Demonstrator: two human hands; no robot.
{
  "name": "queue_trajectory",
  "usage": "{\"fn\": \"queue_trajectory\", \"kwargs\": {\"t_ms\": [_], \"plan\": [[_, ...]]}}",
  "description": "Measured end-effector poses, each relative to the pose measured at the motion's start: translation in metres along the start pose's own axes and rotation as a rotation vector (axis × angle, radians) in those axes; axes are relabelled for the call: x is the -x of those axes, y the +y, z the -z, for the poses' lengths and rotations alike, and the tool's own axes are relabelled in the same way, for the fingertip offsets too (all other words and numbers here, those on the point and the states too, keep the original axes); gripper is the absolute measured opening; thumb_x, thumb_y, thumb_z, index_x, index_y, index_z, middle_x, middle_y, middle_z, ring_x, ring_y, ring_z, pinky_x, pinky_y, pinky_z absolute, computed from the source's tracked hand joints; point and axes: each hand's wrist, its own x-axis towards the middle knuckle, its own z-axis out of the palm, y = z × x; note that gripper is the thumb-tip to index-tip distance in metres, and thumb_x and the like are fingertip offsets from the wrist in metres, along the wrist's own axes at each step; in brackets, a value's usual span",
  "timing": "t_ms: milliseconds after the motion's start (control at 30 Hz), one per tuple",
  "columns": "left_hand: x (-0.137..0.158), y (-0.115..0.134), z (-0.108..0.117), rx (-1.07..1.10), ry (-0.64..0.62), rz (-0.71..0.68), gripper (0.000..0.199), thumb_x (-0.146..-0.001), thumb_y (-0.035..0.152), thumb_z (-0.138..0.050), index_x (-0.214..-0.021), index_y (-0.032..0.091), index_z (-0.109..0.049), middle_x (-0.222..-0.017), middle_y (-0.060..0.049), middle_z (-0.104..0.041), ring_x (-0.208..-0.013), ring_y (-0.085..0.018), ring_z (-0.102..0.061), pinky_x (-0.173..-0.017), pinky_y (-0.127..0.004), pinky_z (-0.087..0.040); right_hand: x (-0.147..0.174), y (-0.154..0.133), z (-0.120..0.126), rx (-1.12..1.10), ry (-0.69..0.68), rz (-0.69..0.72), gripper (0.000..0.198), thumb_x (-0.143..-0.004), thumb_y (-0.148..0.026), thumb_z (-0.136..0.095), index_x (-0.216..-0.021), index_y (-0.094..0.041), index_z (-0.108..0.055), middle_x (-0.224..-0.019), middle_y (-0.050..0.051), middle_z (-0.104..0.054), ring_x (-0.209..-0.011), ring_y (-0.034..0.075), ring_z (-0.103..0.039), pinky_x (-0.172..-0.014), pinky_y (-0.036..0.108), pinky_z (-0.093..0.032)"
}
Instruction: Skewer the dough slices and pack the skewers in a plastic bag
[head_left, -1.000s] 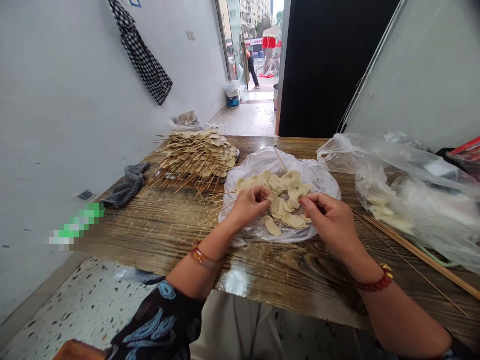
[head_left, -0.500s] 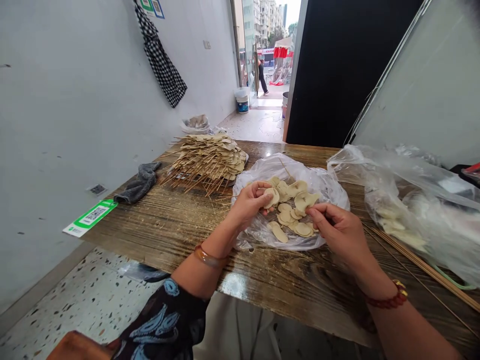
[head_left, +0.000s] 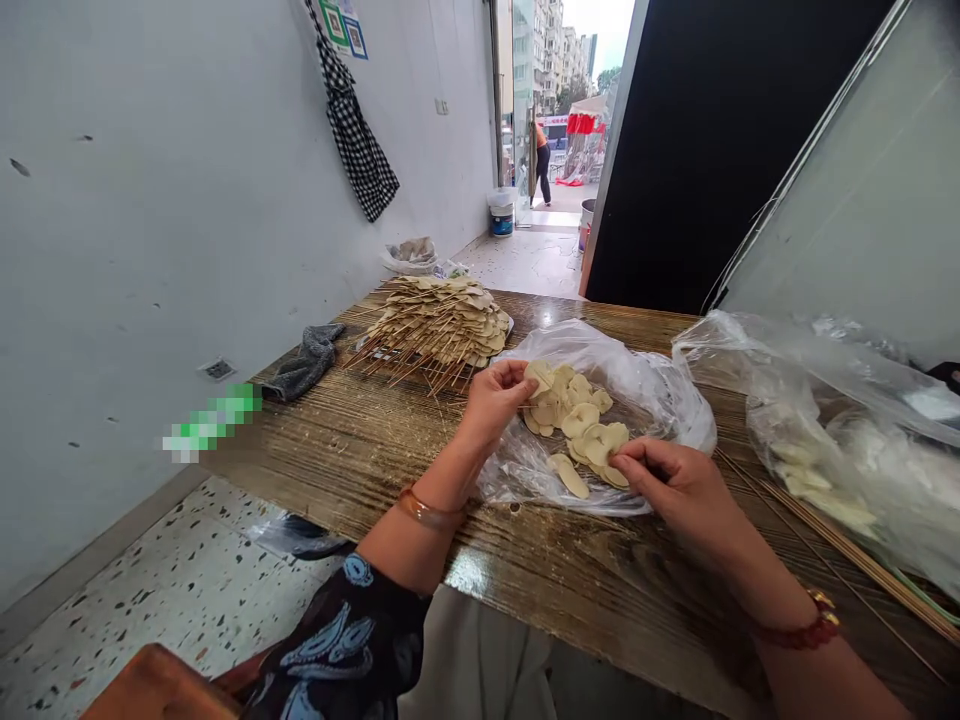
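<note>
My left hand [head_left: 496, 402] is closed, thumb and fingers pinching the edge of a thin, pale round slice [head_left: 538, 378]. A short length of thin stick seems to show beside those fingers; how it sits in them I cannot tell. Lower and to the right, my right hand [head_left: 671, 478] pinches another pale slice [head_left: 616, 470] at its edge. Between the hands, several loose slices [head_left: 579, 420] overlap on a spread clear plastic bag [head_left: 660, 395]. Behind my left hand rises a heap of skewered slices [head_left: 450, 310], with bare stick ends pointing left and toward me.
The wooden table [head_left: 337, 460] carries a dark grey cloth [head_left: 306, 362] at its left edge. Thin bamboo skewers [head_left: 847, 540] lie at the right, next to a second plastic bag [head_left: 847, 430] with pale pieces inside. A doorway and a person [head_left: 541, 165] are beyond.
My right hand has lowered its slice toward the pile. Slices now bunch closer to my left hand. The view has shifted slightly left, and the person outside has changed posture.
</note>
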Motion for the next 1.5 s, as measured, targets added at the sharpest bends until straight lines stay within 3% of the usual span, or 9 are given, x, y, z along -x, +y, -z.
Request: {"fn": "queue_trajectory", "kwargs": {"t_ms": [467,767,1000,1233,1500], "plan": [[-0.0051,0.0052,0.0093,-0.037,0.114,-0.124,0.024,-0.062,0.029,-0.072,-0.080,0.014,-0.067,-0.071,0.002,-0.063,-0.061,-0.007,-0.050,-0.057,-0.019,-0.039,-0.0001,0.0011,0.0001,0.062,-0.032,0.025,0.027,-0.089,-0.036,-0.050,-0.074,-0.020,-0.067,-0.064,0.000,-0.064,-0.058,0.014,-0.056,-0.055,0.024,-0.041],[-0.0034,0.0069,0.0072,-0.061,0.104,-0.135,0.023,-0.064,0.029,-0.071,-0.082,0.015,-0.066,-0.073,0.001,-0.062,-0.061,-0.008,-0.050,-0.053,-0.019,-0.040,-0.0002,0.0013,-0.0005,0.055,-0.012,0.014,0.027,-0.088,-0.036,-0.051,-0.071,-0.020,-0.066,-0.063,0.000,-0.065,-0.058,0.015,-0.057,-0.053,0.025,-0.042],[-0.0026,0.0071,0.0050,-0.063,0.048,-0.147,0.027,-0.061,0.024,-0.074,-0.085,0.015,-0.066,-0.077,0.000,-0.066,-0.069,-0.010,-0.056,-0.064,-0.021,-0.044,-0.0011,0.0009,-0.0005,0.076,-0.014,0.025,0.029,-0.088,-0.036,-0.050,-0.070,-0.020,-0.066,-0.063,0.000,-0.065,-0.057,0.015,-0.057,-0.053,0.024,-0.041],[-0.0053,0.0057,0.0067,-0.062,0.129,-0.150,0.024,-0.061,0.019,-0.069,-0.084,0.015,-0.065,-0.075,0.001,-0.065,-0.066,-0.009,-0.055,-0.063,-0.020,-0.042,0.0009,0.0022,-0.0006,0.078,-0.023,0.028,0.027,-0.089,-0.036,-0.051,-0.072,-0.020,-0.065,-0.064,0.000,-0.064,-0.058,0.015,-0.057,-0.055,0.025,-0.041],[-0.0059,0.0029,0.0069,-0.090,0.092,-0.164,0.023,-0.062,0.020,-0.070,-0.084,0.015,-0.066,-0.074,0.001,-0.064,-0.065,-0.009,-0.054,-0.062,-0.020,-0.040,-0.0005,0.0023,-0.0007,0.084,-0.018,0.036,0.028,-0.089,-0.035,-0.050,-0.071,-0.020,-0.066,-0.063,0.000,-0.064,-0.056,0.014,-0.056,-0.053,0.025,-0.040]]}}
